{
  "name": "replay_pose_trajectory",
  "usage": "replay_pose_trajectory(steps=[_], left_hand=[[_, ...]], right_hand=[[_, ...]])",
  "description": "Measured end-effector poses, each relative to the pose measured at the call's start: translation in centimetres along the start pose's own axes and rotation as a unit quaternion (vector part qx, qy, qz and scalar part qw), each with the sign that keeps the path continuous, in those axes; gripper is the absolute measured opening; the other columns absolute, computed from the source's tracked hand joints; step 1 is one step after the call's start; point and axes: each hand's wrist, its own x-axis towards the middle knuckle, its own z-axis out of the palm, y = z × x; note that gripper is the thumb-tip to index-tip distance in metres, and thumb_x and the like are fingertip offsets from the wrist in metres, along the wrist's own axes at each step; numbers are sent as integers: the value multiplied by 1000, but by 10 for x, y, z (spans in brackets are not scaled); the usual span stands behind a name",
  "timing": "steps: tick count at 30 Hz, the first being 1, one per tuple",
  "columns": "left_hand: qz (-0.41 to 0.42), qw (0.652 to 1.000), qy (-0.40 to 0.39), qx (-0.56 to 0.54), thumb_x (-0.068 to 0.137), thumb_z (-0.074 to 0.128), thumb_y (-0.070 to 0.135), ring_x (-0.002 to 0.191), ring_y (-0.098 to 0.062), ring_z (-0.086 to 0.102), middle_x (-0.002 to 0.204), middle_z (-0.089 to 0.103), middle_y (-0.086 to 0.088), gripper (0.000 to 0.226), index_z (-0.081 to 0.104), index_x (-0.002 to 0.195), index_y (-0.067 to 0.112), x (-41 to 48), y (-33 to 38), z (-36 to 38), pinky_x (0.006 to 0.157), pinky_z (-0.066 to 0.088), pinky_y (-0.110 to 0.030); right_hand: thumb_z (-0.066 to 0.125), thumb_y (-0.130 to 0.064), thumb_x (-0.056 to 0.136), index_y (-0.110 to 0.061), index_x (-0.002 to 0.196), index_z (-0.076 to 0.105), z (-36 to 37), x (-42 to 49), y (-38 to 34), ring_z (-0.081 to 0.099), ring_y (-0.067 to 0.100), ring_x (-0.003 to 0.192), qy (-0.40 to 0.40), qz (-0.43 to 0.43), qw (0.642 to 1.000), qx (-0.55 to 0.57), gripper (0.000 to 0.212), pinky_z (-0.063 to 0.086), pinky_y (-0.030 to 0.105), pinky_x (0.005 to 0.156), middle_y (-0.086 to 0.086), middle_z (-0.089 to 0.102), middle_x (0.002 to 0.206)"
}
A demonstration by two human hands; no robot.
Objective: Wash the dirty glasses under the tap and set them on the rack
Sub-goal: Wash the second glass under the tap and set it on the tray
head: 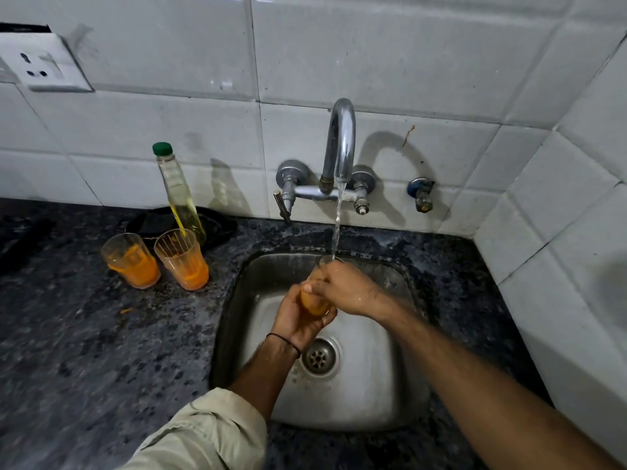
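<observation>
- A pale sleeve (203,432) at the near left edge lay closest to the camera, its forearm reaching out over the sink (390,385).
- On the dark speckled worktop (84,351) to the left stood the left tumbler (130,261) and the right tumbler (181,259), just beside each other. Both were upright and smeared orange inside, with a green-capped bottle (178,195) just behind them.
- The left hand (295,325) was wrapped round the lower part of the glass (314,301), holding it over the sink with its mouth tilted toward the far side.
- The right hand (342,288) was curled over the glass's rim, grasping the upper end. Whether its fingers reached inside could not be told.
- The tap (341,144) was running, and its stream (337,225) landed where the right hand met the glass's mouth.
- Orange still tinted the base, so the step probably called for keeping the mouth under the stream, turning the glass with the lower grip while the fingers rubbed the wall, then tipping it out.
- Wet glass would be slippery, so a firm hold at the base seemed wise.
- No rack was in view.
</observation>
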Motion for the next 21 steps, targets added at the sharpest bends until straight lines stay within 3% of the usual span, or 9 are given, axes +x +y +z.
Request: replay_pose_trajectory(steps=[2,5,8,10,11,14,18,21], left_hand=[[-43,999,9,13,90,47,30,79,-23,62,88,68,-15,34,65,103,5,-1,5,-2,56,53,-27],[-122,992,-12,38,82,51,38,57,-18,61,74,67,-14,43,74,86,1,-3,14,-2,38,39,-15],[-51,998,4,42,92,43,31,57,-16,60,72,69,-12,39,69,89,3,4,11,-4,46,42,-18],[11,1000,9,24,98,36,30,74,-19,63,81,71,-12,37,64,97,6,7,5,-4,67,49,-28],[27,999,3,20,98,35,30,81,-21,63,87,70,-12,36,63,100,7,7,3,-4,72,49,-32],[30,998,-3,50,91,37,33,73,-20,58,86,65,-11,35,61,101,10,6,6,-9,59,44,-29],[-55,990,-2,126,94,35,41,47,-18,48,60,56,-10,46,62,84,6,1,15,-13,41,34,-21],[-51,990,12,127,99,33,39,43,-15,48,60,59,-10,45,62,86,6,3,16,-11,39,32,-20]], right_hand=[[60,-32,96,-23,87,70,-2,-1,7,64,13,88,-42,-40,996,-74,16,52,35,81,-6,67,92],[61,-33,92,-41,99,66,-3,-5,19,54,17,106,-73,-65,975,-201,12,38,45,102,-14,63,105],[64,-21,90,-30,101,70,-1,-7,14,62,19,101,-36,-60,990,-124,16,48,43,95,-2,70,105],[64,-19,89,-18,87,67,8,-6,6,67,20,87,-6,-40,999,-11,4,57,45,83,5,70,93],[65,-23,90,-19,81,67,13,-4,4,68,19,84,11,-25,999,26,10,58,43,80,4,70,90],[62,-29,95,-31,84,70,18,-1,10,68,12,89,11,-15,999,48,14,58,35,83,-3,71,98],[64,-28,93,-32,102,70,10,-8,23,57,13,105,-73,-78,986,-124,11,44,34,94,-7,66,111],[66,-24,91,-28,87,66,12,-10,21,54,8,95,-21,-84,989,-118,6,39,31,89,-8,63,103]])
